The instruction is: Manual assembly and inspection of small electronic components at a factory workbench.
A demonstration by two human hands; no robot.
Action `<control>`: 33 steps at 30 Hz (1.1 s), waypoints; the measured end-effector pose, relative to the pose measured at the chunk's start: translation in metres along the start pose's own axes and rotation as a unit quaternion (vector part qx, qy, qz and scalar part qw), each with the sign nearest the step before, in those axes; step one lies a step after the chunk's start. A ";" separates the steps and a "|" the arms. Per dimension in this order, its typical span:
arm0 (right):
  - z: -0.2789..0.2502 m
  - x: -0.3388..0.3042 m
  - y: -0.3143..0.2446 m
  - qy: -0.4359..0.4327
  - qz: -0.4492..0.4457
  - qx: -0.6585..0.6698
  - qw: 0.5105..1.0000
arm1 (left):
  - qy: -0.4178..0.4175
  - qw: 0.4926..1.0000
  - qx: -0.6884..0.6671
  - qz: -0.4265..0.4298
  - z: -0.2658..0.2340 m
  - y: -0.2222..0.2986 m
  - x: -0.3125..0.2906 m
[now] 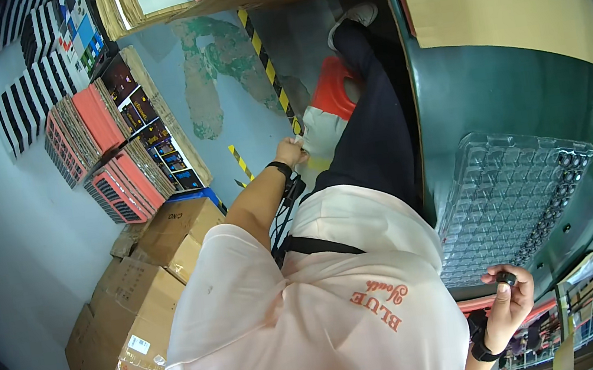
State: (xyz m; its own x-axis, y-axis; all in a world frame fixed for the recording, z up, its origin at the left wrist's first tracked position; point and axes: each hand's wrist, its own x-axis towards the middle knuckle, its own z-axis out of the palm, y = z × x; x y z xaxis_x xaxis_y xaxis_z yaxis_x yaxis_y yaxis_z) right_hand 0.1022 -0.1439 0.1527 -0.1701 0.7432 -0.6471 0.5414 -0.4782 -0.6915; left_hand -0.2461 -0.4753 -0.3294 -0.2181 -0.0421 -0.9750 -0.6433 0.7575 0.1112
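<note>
My left hand [291,152], at the end of an outstretched arm with a black wristband, is closed. A bit of something whitish shows at its fingertips, too small to make out. Right beside it is a whitish, bag-like thing [322,131] with a red part [333,89] that has an opening, next to my leg. At the lower right, my right hand [510,299] pinches a small round black part [506,278] between thumb and fingers. Just beyond that hand, a clear plastic tray [511,194] with rows of pockets lies on the green table; small dark parts fill pockets along its right edge.
Brown cardboard sheet [497,1] covers the far part of the green table [523,84]. Stacked cardboard boxes [138,288] and packs with pink sheets [116,182] stand at left. Black-and-yellow tape [267,65] marks the worn floor. Cluttered shelving [589,304] is at lower right.
</note>
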 end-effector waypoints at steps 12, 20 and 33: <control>-0.030 -0.006 0.069 0.060 -0.065 0.056 0.995 | -0.067 0.939 0.338 0.010 0.033 0.054 -0.003; -0.034 -0.046 0.154 0.167 -0.173 0.104 0.965 | -0.163 0.857 0.477 0.103 0.011 0.093 0.021; 0.015 -0.221 0.308 0.303 -0.252 0.162 0.905 | -0.153 0.870 0.464 0.065 0.018 0.100 -0.075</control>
State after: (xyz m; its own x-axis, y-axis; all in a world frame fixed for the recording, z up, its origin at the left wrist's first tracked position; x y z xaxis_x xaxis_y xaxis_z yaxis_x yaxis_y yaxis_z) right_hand 0.2936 -0.4624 0.0780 0.2076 0.9782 0.0029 0.2348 -0.0469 -0.9709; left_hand -0.2808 -0.3845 -0.2483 0.0520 0.1506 -0.9872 0.2717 0.9491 0.1591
